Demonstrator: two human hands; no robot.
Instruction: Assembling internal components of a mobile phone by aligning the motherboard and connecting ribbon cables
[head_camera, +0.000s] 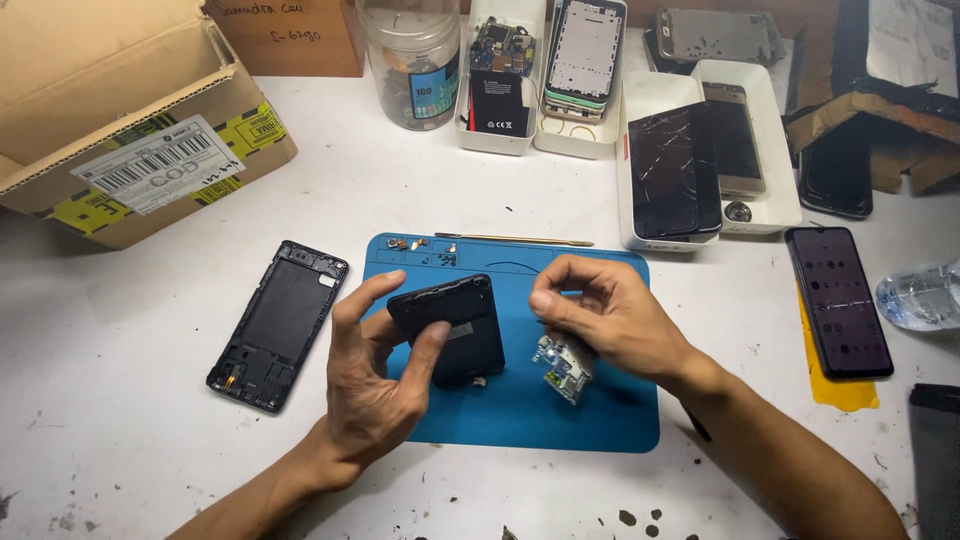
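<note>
the black phone body (450, 328) sits tilted above the blue work mat (600, 420), pinched at its edges by the left hand (375, 385), thumb on the near side and fingers curled over the top. it looks light, stiff and thin, probably fragile at the exposed parts, so the bare rim seems the safest place to grip. the right hand (600, 315) is bunched, fingertips closed together just beside the phone's right edge; whether they pinch some small part cannot be told. under that hand one small circuit board (565, 365) lies on the mat. one black phone frame (280, 322) rests on the white table (150, 440) to the left, one dark phone (838, 300) to the right, two white trays (640, 90) of cracked phones behind, one thin metal tool (515, 239) along the mat's far edge.
</note>
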